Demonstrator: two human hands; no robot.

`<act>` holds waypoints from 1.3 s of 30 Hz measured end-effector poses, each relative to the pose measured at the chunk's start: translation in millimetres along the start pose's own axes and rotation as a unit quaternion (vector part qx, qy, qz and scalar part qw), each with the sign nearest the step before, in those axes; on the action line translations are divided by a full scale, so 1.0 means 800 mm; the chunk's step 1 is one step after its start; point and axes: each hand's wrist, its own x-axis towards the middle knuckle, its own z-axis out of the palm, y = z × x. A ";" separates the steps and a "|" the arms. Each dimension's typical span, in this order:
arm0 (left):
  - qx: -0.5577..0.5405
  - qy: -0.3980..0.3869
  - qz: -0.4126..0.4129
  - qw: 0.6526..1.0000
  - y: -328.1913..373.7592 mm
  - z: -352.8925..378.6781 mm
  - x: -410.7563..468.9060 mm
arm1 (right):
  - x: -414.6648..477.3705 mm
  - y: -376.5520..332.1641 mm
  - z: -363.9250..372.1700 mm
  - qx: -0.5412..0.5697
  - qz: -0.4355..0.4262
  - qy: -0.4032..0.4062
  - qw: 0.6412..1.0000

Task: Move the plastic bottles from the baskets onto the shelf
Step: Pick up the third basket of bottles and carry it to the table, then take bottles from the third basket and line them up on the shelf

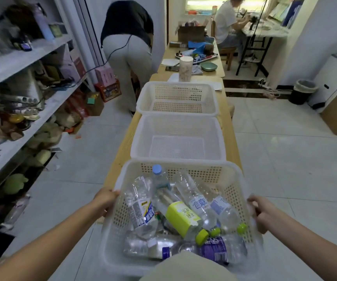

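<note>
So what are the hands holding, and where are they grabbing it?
Both hold the nearest basket, full of plastic bottles: the left hand grips its left rim, the right hand its right rim.

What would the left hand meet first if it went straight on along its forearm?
Likely the left hand meets the white perforated plastic basket it grips, then the clear blue-labelled bottle inside.

Wooden tabletop [121, 147] carries a nearer white basket [141, 138] just beside a farther white basket [149, 98]; behind those, a tall white-lidded jar [185, 68] stands beside paper sheets [214, 85].
</note>
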 end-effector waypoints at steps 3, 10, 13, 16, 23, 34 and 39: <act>0.041 0.026 0.016 0.999 0.027 -0.001 0.041 | 0.016 -0.036 0.031 0.028 -0.011 -0.030 0.999; 0.124 0.072 0.070 0.987 0.071 -0.009 0.114 | 0.064 -0.106 0.087 0.061 -0.045 -0.048 0.996; 0.134 0.068 0.079 0.986 0.097 -0.013 0.146 | 0.078 -0.131 0.112 0.082 -0.008 -0.038 0.996; 0.150 0.074 0.066 0.984 0.123 -0.018 0.174 | 0.092 -0.151 0.142 0.094 -0.031 -0.036 0.994; 0.160 0.183 0.036 0.969 0.152 0.015 0.179 | 0.118 -0.167 0.178 0.098 -0.098 0.089 0.986; 0.463 0.144 0.423 0.766 0.105 0.031 0.161 | 0.090 -0.021 0.218 -0.385 -0.437 0.304 0.754; 0.527 0.114 0.442 0.717 0.110 0.028 0.156 | 0.076 0.000 0.216 -0.508 -0.457 0.236 0.691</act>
